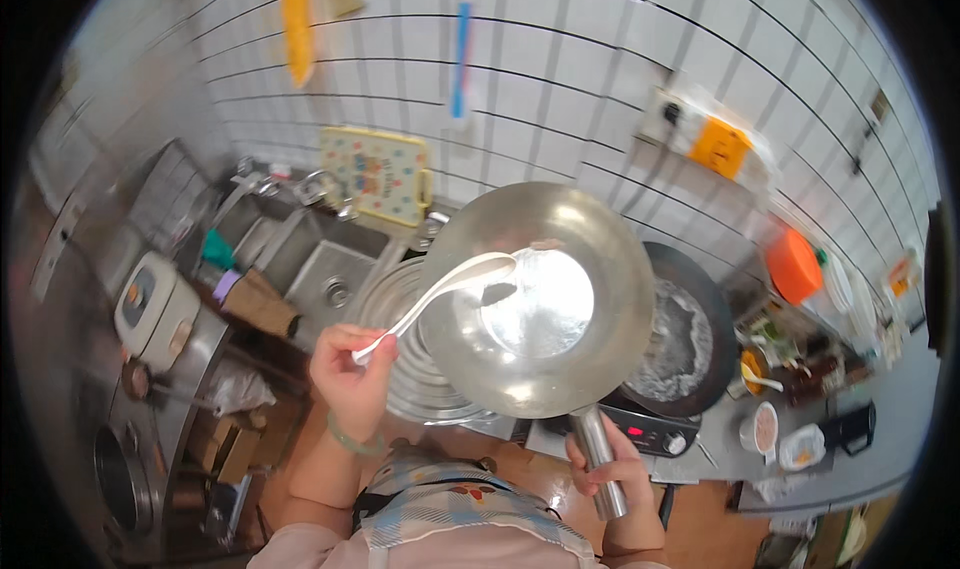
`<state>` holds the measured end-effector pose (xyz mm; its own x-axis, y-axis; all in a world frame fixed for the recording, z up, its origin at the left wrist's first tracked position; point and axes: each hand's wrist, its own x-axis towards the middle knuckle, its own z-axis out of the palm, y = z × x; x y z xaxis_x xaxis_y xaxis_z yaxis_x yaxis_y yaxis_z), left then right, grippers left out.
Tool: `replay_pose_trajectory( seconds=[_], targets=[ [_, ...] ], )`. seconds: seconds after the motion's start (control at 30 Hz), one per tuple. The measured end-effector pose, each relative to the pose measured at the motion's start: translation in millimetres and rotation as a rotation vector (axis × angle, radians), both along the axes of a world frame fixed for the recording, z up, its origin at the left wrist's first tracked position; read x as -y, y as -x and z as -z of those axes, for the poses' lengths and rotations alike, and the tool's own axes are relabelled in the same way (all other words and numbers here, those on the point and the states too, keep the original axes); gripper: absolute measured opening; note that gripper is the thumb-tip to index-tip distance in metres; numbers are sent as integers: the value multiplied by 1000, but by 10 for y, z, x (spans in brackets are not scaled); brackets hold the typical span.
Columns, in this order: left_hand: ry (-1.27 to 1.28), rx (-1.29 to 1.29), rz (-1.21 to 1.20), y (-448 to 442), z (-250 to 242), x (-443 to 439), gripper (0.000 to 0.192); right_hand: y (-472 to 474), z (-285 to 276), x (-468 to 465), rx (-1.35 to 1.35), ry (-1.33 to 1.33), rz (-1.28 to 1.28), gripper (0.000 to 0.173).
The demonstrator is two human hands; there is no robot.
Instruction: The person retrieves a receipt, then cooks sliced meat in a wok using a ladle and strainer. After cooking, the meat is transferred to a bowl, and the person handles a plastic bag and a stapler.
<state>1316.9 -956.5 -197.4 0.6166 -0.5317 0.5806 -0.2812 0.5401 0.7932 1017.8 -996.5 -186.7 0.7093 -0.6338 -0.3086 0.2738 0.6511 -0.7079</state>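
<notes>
My left hand [352,377], with a green bangle at its wrist, holds a white ladle-like spoon [450,280] by its handle end. The spoon's bowl hangs over a large metal pan [465,351], whose metal handle is gripped by my right hand [622,468]. A small meat-like piece lies on the pan's upper inner wall, and a dark mark near the spoon may be its shadow. Partly hidden behind this pan, a dark wok [716,321] with bubbling liquid sits on an electric cooker [660,434] with a red display. Below the pan's left side is a wide ringed metal basin [401,389].
A double sink [337,261] with taps stands left, a patterned cutting board [375,175] behind it. A white rice cooker [157,306] is on the left counter. At right are a white tub [761,426] of minced food, a black-handled container [847,426] and an orange container [793,266].
</notes>
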Motion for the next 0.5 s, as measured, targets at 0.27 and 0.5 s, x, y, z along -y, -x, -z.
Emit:
replay_pose_trajectory(
  seconds=[0.27,0.5],
  targets=[
    [-132,708,-188,-991,-278,-615,18,-1022,35,-355,84,-145,-182,81],
    [84,1259,192,-1146,-716,326,22,-980,-212,-679,14,46,51,78]
  ],
)
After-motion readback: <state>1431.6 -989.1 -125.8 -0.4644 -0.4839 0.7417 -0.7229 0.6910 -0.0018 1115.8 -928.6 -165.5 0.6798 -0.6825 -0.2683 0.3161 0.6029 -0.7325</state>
